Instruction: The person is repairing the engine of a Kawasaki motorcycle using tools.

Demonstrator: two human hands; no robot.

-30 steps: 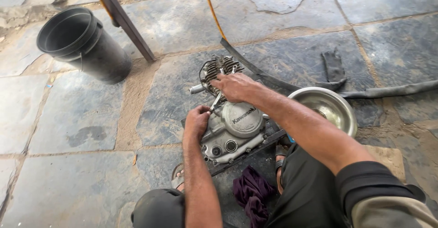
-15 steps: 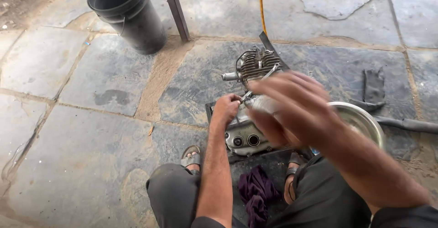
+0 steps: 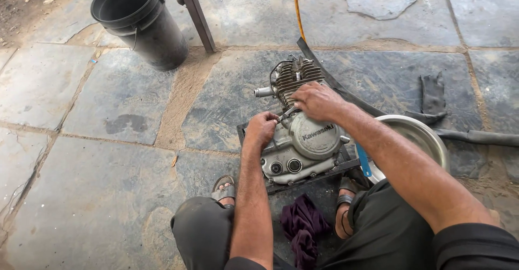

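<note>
We sit low over a motorcycle engine [image 3: 300, 140] that rests on a dark flat stand on the stone floor [image 3: 108, 156], just between our 2 sandalled feet. Our left hand [image 3: 261, 128] is clenched at the left edge of the engine case, and it grips the near end of a small metal tool [image 3: 286, 113]. The long axis of this tool runs up and to the right, from the left hand toward the finned cylinder [image 3: 294, 76]. Our right hand [image 3: 318, 100] lies just above and to the right of it, closed loosely on the top of the case below the fins; its fingers cover the far end of the tool, so we cannot tell if they grasp it or only press on the case. The 2 hands are near each other, and the tool bridges them. A metal bowl [image 3: 427, 137] stands to the right, touching the stand. A purple rag [image 3: 303, 229] lies between our legs, and a black bucket [image 3: 141, 22] stands well apart at the upper left.
</note>
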